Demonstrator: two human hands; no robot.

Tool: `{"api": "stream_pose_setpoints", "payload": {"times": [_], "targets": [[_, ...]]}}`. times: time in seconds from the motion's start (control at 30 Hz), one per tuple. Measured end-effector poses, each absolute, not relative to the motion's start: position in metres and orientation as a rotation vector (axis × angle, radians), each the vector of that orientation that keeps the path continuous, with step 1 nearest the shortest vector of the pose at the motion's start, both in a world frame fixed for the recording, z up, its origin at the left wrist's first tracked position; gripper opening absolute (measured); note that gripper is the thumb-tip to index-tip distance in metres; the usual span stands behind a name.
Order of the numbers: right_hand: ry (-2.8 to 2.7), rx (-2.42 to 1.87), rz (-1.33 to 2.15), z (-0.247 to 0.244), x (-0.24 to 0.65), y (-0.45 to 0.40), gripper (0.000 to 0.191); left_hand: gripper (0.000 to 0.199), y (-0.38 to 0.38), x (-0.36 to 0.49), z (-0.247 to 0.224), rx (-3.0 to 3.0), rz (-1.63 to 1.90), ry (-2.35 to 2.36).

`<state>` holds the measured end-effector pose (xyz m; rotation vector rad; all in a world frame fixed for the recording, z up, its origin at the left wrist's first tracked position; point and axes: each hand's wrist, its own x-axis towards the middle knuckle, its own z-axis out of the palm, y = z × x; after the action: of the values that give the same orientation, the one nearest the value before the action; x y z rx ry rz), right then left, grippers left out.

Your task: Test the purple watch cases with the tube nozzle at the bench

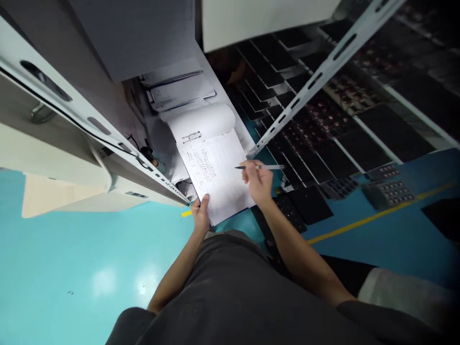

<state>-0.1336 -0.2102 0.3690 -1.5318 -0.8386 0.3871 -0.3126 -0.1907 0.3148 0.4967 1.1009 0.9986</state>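
My left hand (201, 213) is closed on the lower left corner of a clipboard, its thumb lying over the papers. Handwritten columns cover the left part of the top sheet (224, 191), and its right part is blank. Upper pages (204, 120) are curled back over the clip end. Between the fingers of my right hand (259, 182) is a pen (273, 167), its dark tip pointing left just above the right side of the sheet. Whether the tip touches the paper I cannot tell.
Behind the pad, more clipboards (183, 91) lie on the white shelf. Slotted metal posts (309, 86) (97, 127) rise on both sides. Dark trays (316, 163) fill the right, with a grey tray of small parts (390, 191) on the blue floor near a yellow line (359, 223).
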Motion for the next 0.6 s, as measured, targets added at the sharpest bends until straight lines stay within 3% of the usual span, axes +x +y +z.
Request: {"api": "stream_pose_setpoints", "payload": {"times": [0.33,0.6], "targets": [[-0.255,-1.351,0.138,0.383,-0.077,-0.383,0.035,0.050,-0.316,-0.327,0.359,0.634,0.758,1.130],[0.069,-1.161,0.222,0.376,-0.060,-0.477,0.029,0.056,-0.356,-0.282,0.343,0.735,0.570,1.031]]}}
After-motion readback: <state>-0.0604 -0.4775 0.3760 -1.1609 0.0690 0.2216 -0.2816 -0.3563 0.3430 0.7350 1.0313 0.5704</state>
